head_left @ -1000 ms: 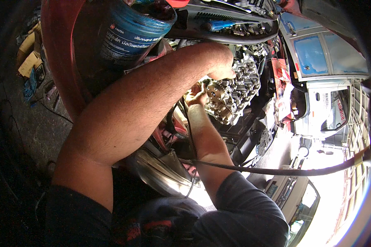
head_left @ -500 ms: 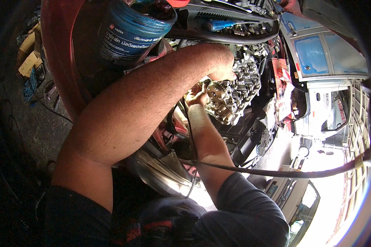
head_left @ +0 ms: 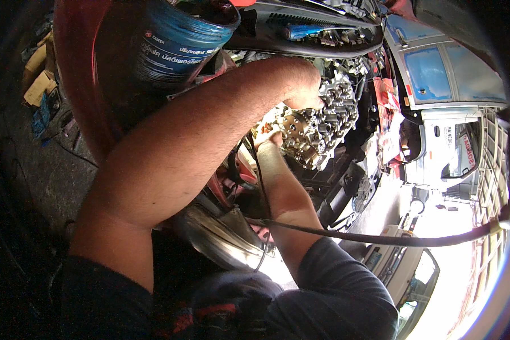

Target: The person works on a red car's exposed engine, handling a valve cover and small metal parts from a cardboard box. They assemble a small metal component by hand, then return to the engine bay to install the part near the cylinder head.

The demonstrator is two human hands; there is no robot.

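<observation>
An engine's cylinder head [head_left: 337,107], with bare valve-train parts showing, lies in the open engine bay. A round metal camshaft gear [head_left: 294,126] sits at its near end. My left hand [head_left: 305,90] bends over the upper near corner of the head, curled inward. One fingertip shows against the metal; the other fingers are hidden behind the hand. Beneath my left forearm, my right hand [head_left: 267,137] is beside the gear, its fingers bent and closed. What either hand holds, if anything, is hidden.
A blue bucket [head_left: 181,48] stands above my left forearm. A blue-handled screwdriver [head_left: 300,32] lies on the black panel behind the engine. A dark cable [head_left: 379,237] crosses my right forearm. Red rags or paper [head_left: 386,99] lie beyond the engine, and parked vehicles stand at right.
My right hand has drawn slightly down and back from the gear's face, and its fingers are bent more. My left hand has barely moved.
</observation>
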